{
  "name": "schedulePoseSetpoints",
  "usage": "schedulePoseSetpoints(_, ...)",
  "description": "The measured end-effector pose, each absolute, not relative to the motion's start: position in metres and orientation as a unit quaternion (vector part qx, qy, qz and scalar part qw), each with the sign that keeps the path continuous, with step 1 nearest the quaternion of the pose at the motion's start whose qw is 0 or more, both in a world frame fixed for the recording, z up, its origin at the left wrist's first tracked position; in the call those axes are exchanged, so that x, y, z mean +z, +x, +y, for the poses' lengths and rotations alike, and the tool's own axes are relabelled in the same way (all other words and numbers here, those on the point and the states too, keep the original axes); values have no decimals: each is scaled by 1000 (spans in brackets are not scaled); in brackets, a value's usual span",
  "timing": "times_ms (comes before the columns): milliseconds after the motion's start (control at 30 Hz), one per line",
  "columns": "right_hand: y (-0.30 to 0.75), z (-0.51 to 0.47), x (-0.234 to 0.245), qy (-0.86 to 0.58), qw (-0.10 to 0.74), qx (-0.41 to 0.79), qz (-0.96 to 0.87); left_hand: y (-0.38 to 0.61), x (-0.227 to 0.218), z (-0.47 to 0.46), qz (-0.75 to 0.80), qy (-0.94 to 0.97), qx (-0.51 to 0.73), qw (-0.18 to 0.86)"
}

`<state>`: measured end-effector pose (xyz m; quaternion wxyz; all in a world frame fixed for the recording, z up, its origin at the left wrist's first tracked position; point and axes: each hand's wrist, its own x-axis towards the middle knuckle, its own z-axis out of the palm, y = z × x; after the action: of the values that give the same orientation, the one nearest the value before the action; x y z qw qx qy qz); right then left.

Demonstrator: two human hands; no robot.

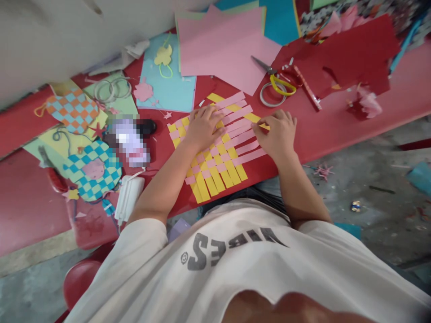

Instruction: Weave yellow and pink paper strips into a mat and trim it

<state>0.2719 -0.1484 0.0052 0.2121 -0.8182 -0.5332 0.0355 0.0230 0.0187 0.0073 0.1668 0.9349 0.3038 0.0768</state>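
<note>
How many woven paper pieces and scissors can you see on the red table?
Orange and blue woven piece: 1
Blue and yellow woven piece: 1
Pink and yellow woven piece: 1
Scissors: 1
Total: 4

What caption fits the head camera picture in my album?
Left hand and right hand rest on a woven mat of pink and yellow paper strips on a red table near yellow-handled scissors.

A half-woven mat of yellow and pink paper strips (215,154) on a red tabletop (340,130). Left hand (204,128) flat on the weave; right hand (278,134) with fingers on a yellow strip (256,118) at the mat's edge. Just beyond, yellow-handled scissors (269,74), a tape roll (272,95) and pink paper sheets (222,45); farther left, teal-and-yellow checkered paper weavings (92,172).
</note>
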Motion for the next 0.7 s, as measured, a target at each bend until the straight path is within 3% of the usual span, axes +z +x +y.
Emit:
schedulePoseSetpoints(267, 246, -130, 11, -854, 159, 42, -493, 24, 5, 19, 307, 931, 82, 177)
schedulePoseSetpoints(700, 237, -126, 11, -825, 162, 77, -535, 24, 5, 19, 309, 932, 79, 175)
